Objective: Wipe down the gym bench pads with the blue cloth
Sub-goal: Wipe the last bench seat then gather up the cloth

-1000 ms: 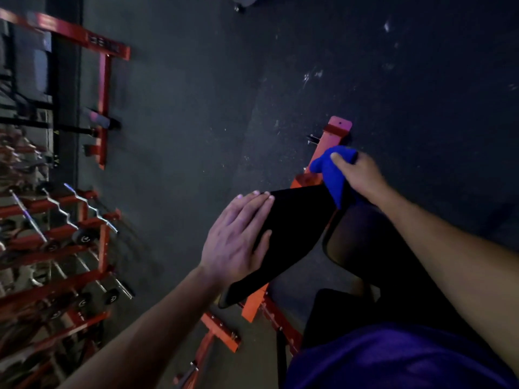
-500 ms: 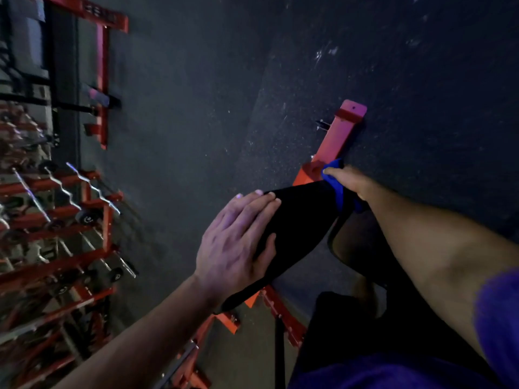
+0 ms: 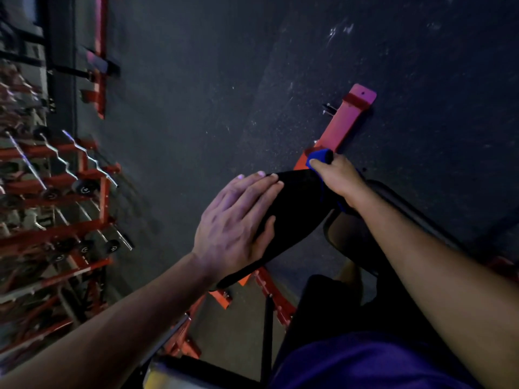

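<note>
A black bench pad [image 3: 295, 209] runs from the lower middle up toward the centre right, tilted on an orange-red frame. My left hand [image 3: 236, 223] lies flat on the pad's left edge with fingers straight and the thumb on the pad. My right hand [image 3: 335, 178] grips the blue cloth [image 3: 318, 157] at the pad's far end, right where the pad meets the frame. Only a small bunch of cloth shows beyond my fingers, plus a strip under the wrist. A second dark pad [image 3: 393, 209] lies beneath my right forearm.
The bench's orange-red frame beam [image 3: 348, 119] sticks out onto the dark rubber floor [image 3: 210, 94]. A red rack with curl bars [image 3: 56, 178] fills the left side. More orange frame parts [image 3: 224, 299] sit below the pad.
My right hand with the cloth has slid along the pad's far end, and less of the cloth shows now. My left hand has stayed flat on the pad. The view shifted slightly.
</note>
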`<state>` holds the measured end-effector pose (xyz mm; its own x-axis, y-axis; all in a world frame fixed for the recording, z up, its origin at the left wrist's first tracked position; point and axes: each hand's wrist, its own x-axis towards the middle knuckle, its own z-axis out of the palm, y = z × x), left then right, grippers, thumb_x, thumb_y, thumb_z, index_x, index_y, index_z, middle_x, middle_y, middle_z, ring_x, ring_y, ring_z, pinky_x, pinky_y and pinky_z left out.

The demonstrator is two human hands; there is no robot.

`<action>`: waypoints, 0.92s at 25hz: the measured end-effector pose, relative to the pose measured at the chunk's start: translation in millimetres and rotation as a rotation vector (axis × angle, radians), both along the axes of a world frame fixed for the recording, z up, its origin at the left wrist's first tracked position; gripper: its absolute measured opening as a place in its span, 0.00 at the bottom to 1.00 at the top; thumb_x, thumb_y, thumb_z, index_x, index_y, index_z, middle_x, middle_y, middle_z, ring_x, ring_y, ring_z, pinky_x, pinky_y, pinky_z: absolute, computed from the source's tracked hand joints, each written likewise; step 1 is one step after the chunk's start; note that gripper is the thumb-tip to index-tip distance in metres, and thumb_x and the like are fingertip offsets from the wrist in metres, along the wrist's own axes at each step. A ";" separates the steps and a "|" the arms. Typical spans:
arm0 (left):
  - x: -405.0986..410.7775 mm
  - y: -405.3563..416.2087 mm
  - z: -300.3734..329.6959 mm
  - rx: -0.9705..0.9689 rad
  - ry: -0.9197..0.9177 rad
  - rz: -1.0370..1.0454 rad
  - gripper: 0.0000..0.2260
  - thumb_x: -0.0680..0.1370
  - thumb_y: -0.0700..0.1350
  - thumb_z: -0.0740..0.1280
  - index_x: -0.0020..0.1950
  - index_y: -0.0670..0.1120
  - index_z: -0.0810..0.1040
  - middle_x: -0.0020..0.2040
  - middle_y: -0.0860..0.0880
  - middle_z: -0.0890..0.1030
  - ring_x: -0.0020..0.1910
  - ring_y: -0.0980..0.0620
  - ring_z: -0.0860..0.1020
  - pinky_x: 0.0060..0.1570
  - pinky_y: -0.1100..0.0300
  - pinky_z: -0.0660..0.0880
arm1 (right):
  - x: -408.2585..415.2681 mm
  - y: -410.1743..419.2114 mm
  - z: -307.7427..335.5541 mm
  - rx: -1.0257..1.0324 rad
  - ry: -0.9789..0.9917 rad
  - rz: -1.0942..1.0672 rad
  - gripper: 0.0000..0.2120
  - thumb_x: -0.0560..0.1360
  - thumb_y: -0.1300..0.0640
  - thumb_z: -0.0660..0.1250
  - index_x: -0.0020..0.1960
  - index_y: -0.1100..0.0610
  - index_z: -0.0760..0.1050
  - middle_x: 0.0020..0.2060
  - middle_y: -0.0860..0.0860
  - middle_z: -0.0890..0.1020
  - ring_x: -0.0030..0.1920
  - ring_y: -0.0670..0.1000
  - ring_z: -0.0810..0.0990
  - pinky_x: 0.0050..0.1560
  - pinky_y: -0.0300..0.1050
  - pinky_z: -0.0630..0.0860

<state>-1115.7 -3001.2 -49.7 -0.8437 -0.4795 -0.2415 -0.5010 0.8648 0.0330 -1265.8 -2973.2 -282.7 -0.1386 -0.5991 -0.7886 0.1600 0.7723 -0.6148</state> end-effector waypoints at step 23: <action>3.7 -3.9 -6.8 -0.038 -0.037 0.002 0.21 0.80 0.46 0.68 0.73 0.43 0.77 0.72 0.47 0.77 0.74 0.48 0.72 0.73 0.47 0.70 | -7.9 -17.5 -94.7 0.210 -0.124 -0.084 0.27 0.74 0.46 0.69 0.61 0.67 0.77 0.58 0.64 0.81 0.59 0.61 0.80 0.60 0.54 0.76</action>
<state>-1112.0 -3005.1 -56.5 -0.8337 -0.4904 -0.2538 -0.5027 0.8642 -0.0186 -1273.6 -2990.7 -377.4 -0.0751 -0.4109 -0.9086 0.2933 0.8618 -0.4139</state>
